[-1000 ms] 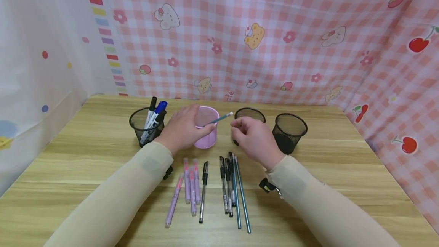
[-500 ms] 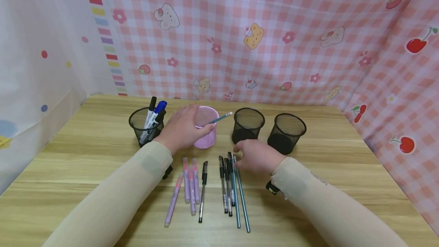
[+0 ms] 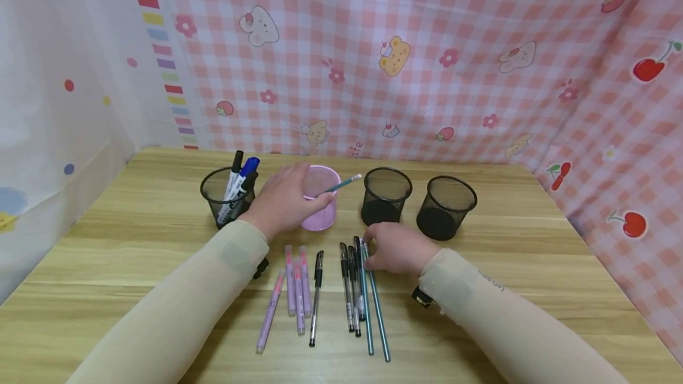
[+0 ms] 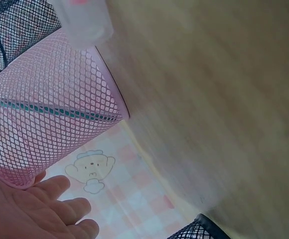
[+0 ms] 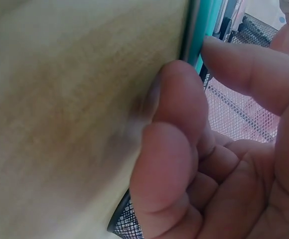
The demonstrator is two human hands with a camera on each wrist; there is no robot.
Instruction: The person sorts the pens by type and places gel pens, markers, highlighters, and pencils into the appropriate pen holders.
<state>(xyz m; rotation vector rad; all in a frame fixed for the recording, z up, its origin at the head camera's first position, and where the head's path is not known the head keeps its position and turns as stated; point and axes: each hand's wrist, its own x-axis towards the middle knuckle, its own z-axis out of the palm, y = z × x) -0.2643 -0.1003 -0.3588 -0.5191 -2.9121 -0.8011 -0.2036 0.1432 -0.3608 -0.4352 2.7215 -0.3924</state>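
My left hand (image 3: pixel 283 197) holds the pink mesh pen cup (image 3: pixel 320 218) at its left side, thumb across the front of the rim. In the left wrist view the other fingers (image 4: pixel 70 209) are loosely bent beside the cup. A teal pencil (image 3: pixel 344 183) leans inside it, eraser end above the rim. My right hand (image 3: pixel 400 246) is low over the table, its thumb and a finger at the upper ends of two teal pencils (image 3: pixel 377 307). In the right wrist view those fingertips pinch a teal pencil (image 5: pixel 207 20). Several black gel pens (image 3: pixel 354 295) lie just left of these pencils.
A black mesh cup (image 3: pixel 226 195) with several markers (image 3: pixel 248 168) stands at left. Two black mesh cups (image 3: pixel 386 194) stand right of the pink one. Several purple highlighters (image 3: pixel 299 301) and a single gel pen (image 3: pixel 316 295) lie on the wooden table (image 3: pixel 160 242).
My right hand has moved down from in front of the black cup to the upper ends of the teal pencils and closed its fingertips there. The left hand and the pink cup have stayed put.
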